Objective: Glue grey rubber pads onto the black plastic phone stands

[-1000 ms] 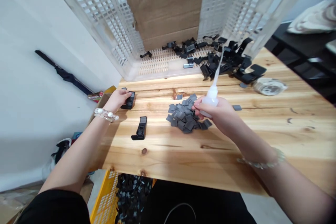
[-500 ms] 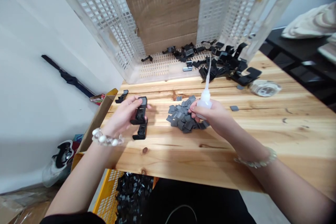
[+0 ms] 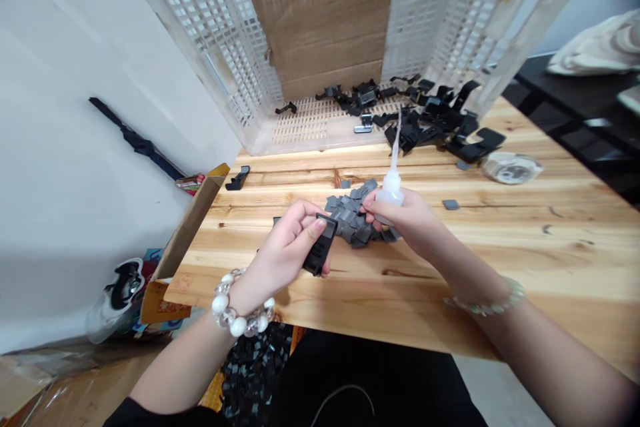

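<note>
My left hand [image 3: 293, 243] grips a black plastic part [image 3: 321, 247] by its upper end, just left of a pile of small grey pads [image 3: 353, 217]. In my right hand [image 3: 400, 213] is a white squeeze bottle [image 3: 391, 190], its long thin nozzle pointing up, beside the pile's right edge. Another black part lies mostly hidden behind my left hand, and a further black part [image 3: 238, 178] rests near the table's left edge.
A white plastic crate [image 3: 300, 143] lies on its side at the back, with cardboard [image 3: 325, 20] and many black parts [image 3: 430, 120] inside. A tape roll [image 3: 511, 167] and a loose grey pad [image 3: 451, 205] are at the right. Below the wooden table [image 3: 500, 233] is a bin of black pieces [image 3: 255, 367].
My left hand has moved right and nearer the grey pads, carrying the black part, which is now turned differently. My right hand holds the bottle in nearly the same place.
</note>
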Available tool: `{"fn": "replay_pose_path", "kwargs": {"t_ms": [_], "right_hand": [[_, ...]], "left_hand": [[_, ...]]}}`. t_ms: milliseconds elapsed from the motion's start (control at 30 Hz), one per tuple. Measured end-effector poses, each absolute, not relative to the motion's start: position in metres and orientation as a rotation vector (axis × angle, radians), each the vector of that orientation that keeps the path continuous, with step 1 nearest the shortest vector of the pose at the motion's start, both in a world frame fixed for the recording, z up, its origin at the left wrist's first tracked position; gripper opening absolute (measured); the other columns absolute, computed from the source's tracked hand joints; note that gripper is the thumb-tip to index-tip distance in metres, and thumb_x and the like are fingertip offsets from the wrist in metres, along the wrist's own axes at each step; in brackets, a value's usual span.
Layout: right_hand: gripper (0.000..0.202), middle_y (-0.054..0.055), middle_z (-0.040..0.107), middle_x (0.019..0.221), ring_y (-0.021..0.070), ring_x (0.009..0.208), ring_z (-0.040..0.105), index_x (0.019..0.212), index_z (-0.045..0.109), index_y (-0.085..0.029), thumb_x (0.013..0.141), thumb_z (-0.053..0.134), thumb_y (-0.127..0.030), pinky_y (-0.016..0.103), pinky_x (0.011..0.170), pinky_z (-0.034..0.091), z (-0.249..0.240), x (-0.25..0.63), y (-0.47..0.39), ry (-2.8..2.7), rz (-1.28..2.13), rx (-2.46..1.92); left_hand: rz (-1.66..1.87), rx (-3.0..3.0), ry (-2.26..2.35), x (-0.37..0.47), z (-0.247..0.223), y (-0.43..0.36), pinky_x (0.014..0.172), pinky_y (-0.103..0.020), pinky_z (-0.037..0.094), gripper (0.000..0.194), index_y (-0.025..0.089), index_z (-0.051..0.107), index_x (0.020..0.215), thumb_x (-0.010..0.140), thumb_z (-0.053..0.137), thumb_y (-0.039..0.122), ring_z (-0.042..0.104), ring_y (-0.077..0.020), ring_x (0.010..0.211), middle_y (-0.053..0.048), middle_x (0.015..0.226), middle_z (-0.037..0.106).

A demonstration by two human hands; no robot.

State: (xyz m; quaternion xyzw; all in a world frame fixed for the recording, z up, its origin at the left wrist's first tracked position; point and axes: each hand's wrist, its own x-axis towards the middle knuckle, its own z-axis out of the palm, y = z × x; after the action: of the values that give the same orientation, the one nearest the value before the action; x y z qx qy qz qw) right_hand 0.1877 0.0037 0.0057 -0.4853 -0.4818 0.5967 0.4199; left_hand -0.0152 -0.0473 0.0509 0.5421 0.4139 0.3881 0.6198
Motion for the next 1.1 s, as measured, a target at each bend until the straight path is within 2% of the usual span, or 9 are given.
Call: {"fn": "replay_pose_path", "kwargs": {"t_ms": [200, 367, 467, 567, 633, 700, 833, 900, 1100], "right_hand": [[0.013, 0.002, 0.060, 0.061, 0.0090, 0.050, 0.052, 0.071, 0.062, -0.015, 0.068, 0.069, -0.026, 0.020, 0.048, 0.044, 0.004, 0.187, 0.004, -1.208, 1.490, -1.228], [0.012, 0.001, 0.060, 0.061, 0.0089, 0.050, 0.052, 0.068, 0.062, -0.016, 0.067, 0.070, -0.024, 0.019, 0.046, 0.043, 0.006, 0.188, 0.004, -1.179, 1.505, -1.224], [0.012, 0.001, 0.059, 0.060, 0.0082, 0.049, 0.050, 0.066, 0.061, -0.015, 0.067, 0.070, -0.022, 0.019, 0.045, 0.042, 0.007, 0.187, 0.004, -1.146, 1.505, -1.211], [0.011, 0.002, 0.060, 0.060, 0.0078, 0.050, 0.050, 0.067, 0.061, -0.014, 0.068, 0.070, -0.020, 0.018, 0.044, 0.042, 0.009, 0.186, 0.005, -1.105, 1.501, -1.231], [0.010, 0.001, 0.060, 0.060, 0.0076, 0.049, 0.050, 0.068, 0.061, -0.014, 0.068, 0.070, -0.018, 0.017, 0.044, 0.041, 0.010, 0.186, 0.005, -1.092, 1.501, -1.247], [0.009, 0.001, 0.059, 0.058, 0.0071, 0.048, 0.049, 0.069, 0.061, -0.014, 0.068, 0.069, -0.017, 0.017, 0.044, 0.041, 0.011, 0.186, 0.006, -1.096, 1.501, -1.266], [0.008, 0.000, 0.058, 0.055, 0.0063, 0.045, 0.047, 0.068, 0.060, -0.014, 0.069, 0.068, -0.015, 0.017, 0.043, 0.040, 0.013, 0.185, 0.005, -1.117, 1.487, -1.283], [0.008, 0.000, 0.058, 0.055, 0.0066, 0.046, 0.047, 0.068, 0.060, -0.014, 0.068, 0.068, -0.015, 0.017, 0.043, 0.040, 0.012, 0.186, 0.006, -1.123, 1.475, -1.285], [0.015, 0.001, 0.060, 0.059, 0.0070, 0.046, 0.048, 0.071, 0.061, -0.014, 0.067, 0.073, -0.023, 0.018, 0.042, 0.038, 0.005, 0.191, 0.008, -1.159, 1.435, -1.296]], "left_hand": [[0.879, 1.281, 0.977, -0.013, 0.051, -0.054, 0.035, -0.016, 0.041, 0.029, 0.020, 0.043, 0.091, 0.087, 0.060, 0.044, 0.058, -0.0099, 0.039, 0.008, 0.058, 0.054], [0.960, 1.439, 1.161, -0.032, 0.047, -0.031, 0.044, -0.022, 0.050, 0.024, 0.020, 0.045, 0.093, 0.088, 0.056, 0.040, 0.061, -0.0116, 0.045, 0.005, 0.066, 0.057], [1.035, 1.568, 1.536, -0.077, 0.047, 0.007, 0.049, -0.026, 0.052, 0.017, 0.020, 0.046, 0.096, 0.090, 0.048, 0.037, 0.061, -0.0127, 0.049, 0.003, 0.073, 0.057], [0.736, 1.675, 2.121, -0.134, 0.043, 0.043, 0.053, -0.027, 0.049, 0.032, 0.019, 0.050, 0.092, 0.095, 0.031, 0.044, 0.063, -0.0180, 0.055, 0.000, 0.064, 0.060], [0.566, 1.685, 2.219, -0.165, 0.038, 0.057, 0.052, -0.030, 0.045, 0.035, 0.017, 0.056, 0.082, 0.090, 0.041, 0.047, 0.061, -0.0221, 0.053, -0.002, 0.051, 0.057], [0.458, 1.703, 2.313, -0.186, 0.031, 0.064, 0.056, -0.031, 0.044, 0.037, 0.015, 0.060, 0.084, 0.086, 0.047, 0.050, 0.061, -0.0260, 0.057, -0.003, 0.045, 0.055], [0.340, 1.758, 2.470, -0.201, 0.029, 0.079, 0.065, -0.034, 0.043, 0.057, 0.011, 0.059, 0.107, 0.082, 0.049, 0.061, 0.064, -0.0323, 0.076, -0.007, 0.053, 0.061], [0.276, 1.799, 2.485, -0.201, 0.033, 0.090, 0.068, -0.035, 0.043, 0.062, 0.011, 0.060, 0.106, 0.081, 0.047, 0.067, 0.064, -0.0337, 0.081, -0.010, 0.061, 0.064], [0.099, 1.923, 2.389, -0.183, 0.035, 0.107, 0.068, -0.030, 0.041, 0.041, 0.016, 0.061, 0.078, 0.075, 0.063, 0.057, 0.062, -0.0261, 0.077, -0.010, 0.071, 0.067]]}}
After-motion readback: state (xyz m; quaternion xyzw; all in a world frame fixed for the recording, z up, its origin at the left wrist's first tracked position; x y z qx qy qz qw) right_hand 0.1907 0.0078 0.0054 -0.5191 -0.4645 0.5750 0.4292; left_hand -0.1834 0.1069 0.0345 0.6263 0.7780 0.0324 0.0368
